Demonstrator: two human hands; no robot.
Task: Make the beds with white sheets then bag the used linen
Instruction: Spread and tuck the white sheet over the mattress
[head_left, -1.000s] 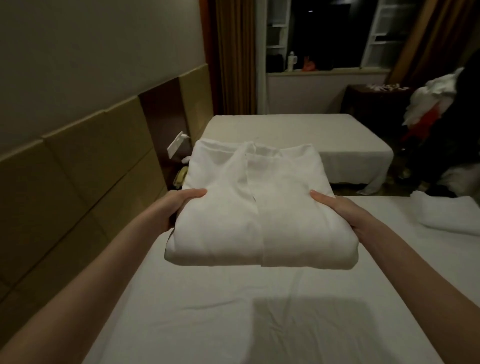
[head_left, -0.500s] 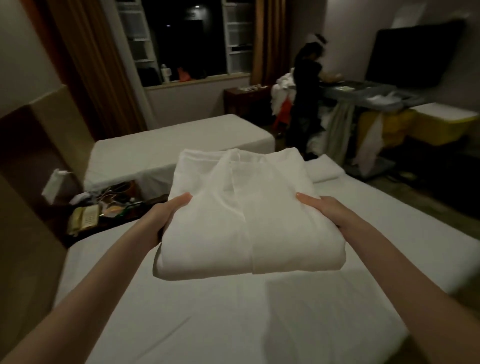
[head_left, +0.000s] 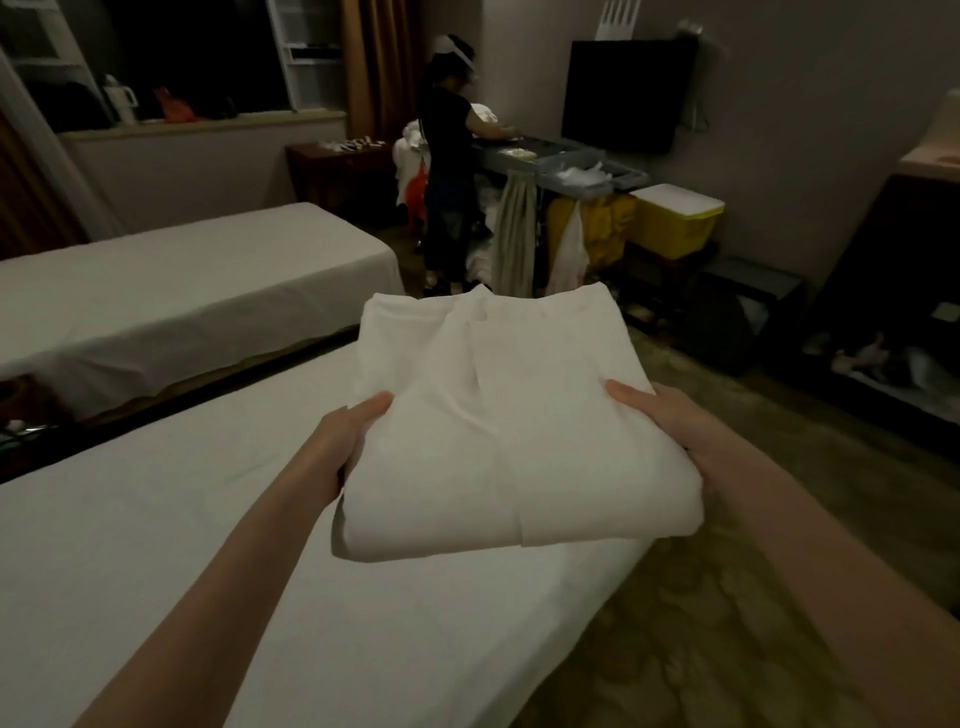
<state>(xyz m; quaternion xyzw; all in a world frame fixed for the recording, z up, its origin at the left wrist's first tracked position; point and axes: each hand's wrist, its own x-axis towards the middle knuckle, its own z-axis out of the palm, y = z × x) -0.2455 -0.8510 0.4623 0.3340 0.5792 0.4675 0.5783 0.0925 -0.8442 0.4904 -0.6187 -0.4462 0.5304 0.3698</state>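
Two hands hold one folded white sheet (head_left: 498, 421) out in front of me, both arms stretched forward from the near edge of view. My left hand (head_left: 347, 434) grips the sheet's left edge, thumb lying flat on top and the fingers tucked out of sight beneath. My right hand (head_left: 670, 423) grips the right edge the same way, thumb on top pointing inward, fingers hidden under the cloth. Both wrists sit roughly level, so the bundle rides flat and does not touch the bed.

I see the sheet as a thick, squarish stack of several layers, with a seam-like fold running down its middle from far to near and a rounded, bulging near edge. It hangs above the near bed (head_left: 218, 545), over that bed's right side, partly past the edge above the patterned floor (head_left: 753, 623).

A far bed (head_left: 171, 280) covered in white lies to the left. Far off, another person (head_left: 447, 156) stands at a housekeeping cart (head_left: 566, 166) beside a dark television (head_left: 626, 93).
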